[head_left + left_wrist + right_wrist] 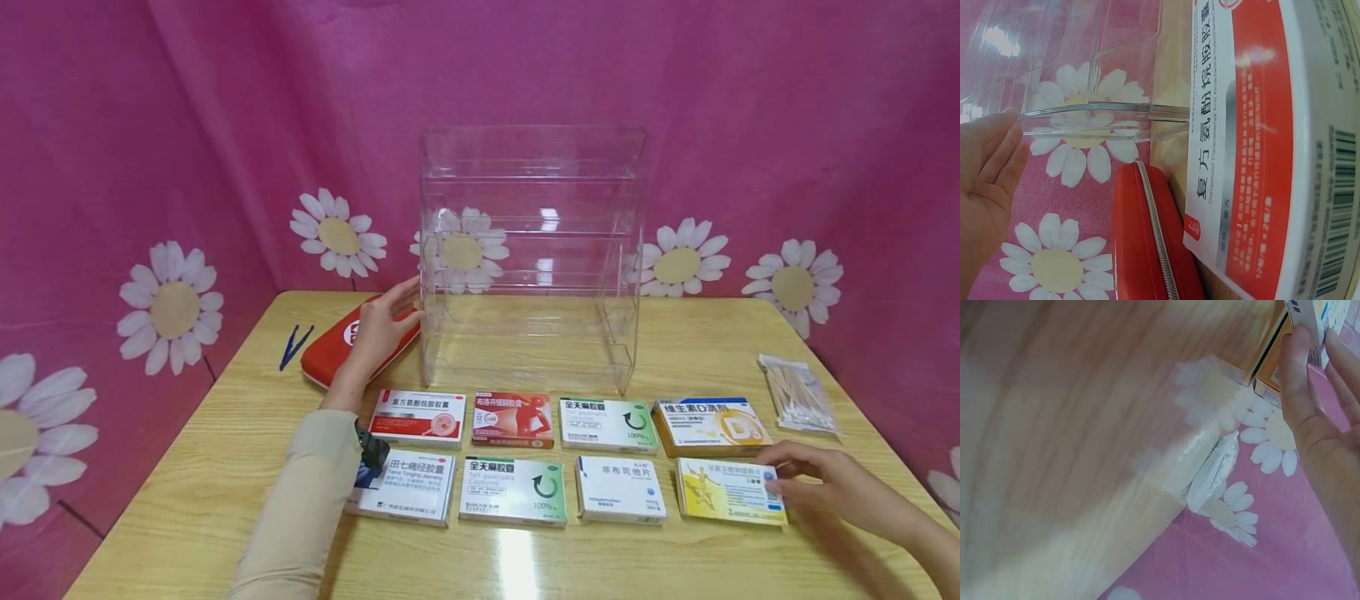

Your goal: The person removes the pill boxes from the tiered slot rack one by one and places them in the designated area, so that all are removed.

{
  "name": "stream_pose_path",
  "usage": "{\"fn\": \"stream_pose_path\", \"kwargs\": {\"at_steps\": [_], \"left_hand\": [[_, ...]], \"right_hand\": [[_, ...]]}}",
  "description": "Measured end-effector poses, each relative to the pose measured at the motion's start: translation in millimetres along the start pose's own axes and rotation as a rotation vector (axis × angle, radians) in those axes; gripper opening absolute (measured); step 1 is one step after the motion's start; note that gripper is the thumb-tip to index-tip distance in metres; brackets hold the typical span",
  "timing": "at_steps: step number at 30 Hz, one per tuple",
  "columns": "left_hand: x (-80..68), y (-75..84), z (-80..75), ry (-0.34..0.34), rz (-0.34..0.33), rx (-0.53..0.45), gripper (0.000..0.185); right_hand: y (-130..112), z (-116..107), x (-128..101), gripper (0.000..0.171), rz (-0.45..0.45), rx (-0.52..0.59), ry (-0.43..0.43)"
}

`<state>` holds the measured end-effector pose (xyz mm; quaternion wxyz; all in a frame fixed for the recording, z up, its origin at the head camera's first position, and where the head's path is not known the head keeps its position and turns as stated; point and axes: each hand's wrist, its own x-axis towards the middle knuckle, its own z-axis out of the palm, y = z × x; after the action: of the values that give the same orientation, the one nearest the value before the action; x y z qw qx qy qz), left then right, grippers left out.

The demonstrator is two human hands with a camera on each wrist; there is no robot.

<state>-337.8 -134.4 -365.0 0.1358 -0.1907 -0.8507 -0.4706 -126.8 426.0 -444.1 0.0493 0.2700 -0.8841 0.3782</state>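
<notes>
My left hand [380,329] rests its nearly straight fingers against the left side of a clear plastic tiered rack [532,367]. In the left wrist view, the fingertips [1010,122] meet the rack's edge. At the front right, my right hand [840,483] pinches the right end of a yellow-and-white medicine box [731,493] between thumb and fingers. The right wrist view shows that box's end [1310,331] between the digits. Just behind it lies an orange-and-white vitamin D box [711,423], and to its left a white medicine box [621,490].
Several more medicine boxes lie in two rows before the rack, among them a red box [513,419] and a green-and-white box [512,492]. A red zippered case [322,358] and blue tweezers [295,346] are at the left. A bag of cotton swabs [798,396] lies far right.
</notes>
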Motion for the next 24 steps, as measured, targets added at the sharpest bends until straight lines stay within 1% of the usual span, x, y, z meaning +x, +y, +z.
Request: {"fn": "stream_pose_path", "kwargs": {"at_steps": [2, 7, 11, 19, 22, 24], "left_hand": [[-0.6, -0.1, 0.1, -0.001, -0.002, 0.001, 0.058], [-1.9, 0.1, 0.6, 0.001, 0.015, -0.016, 0.058], [-3.0, 0.9, 0.4, 0.001, 0.024, -0.017, 0.057], [-4.0, -0.2, 0.1, -0.017, -0.005, -0.008, 0.058], [-4.0, -0.2, 0.5, -0.014, -0.014, -0.007, 0.058], [-4.1, -0.1, 0.8, -0.014, -0.008, -0.014, 0.058]], "right_hand": [[1.8, -0.1, 1.2, 0.037, -0.014, 0.026, -0.033], [6.2, -1.0, 3.4, 0.036, -0.027, 0.05, -0.069], [7.8, 0.4, 4.1, 0.037, -0.029, 0.013, -0.061], [7.0, 2.1, 3.3, 0.036, 0.012, 0.021, -0.092], [6.6, 2.8, 3.4, 0.035, 0.015, 0.002, -0.086], [4.9, 2.7, 3.6, 0.034, 0.022, -0.021, -0.07]]}}
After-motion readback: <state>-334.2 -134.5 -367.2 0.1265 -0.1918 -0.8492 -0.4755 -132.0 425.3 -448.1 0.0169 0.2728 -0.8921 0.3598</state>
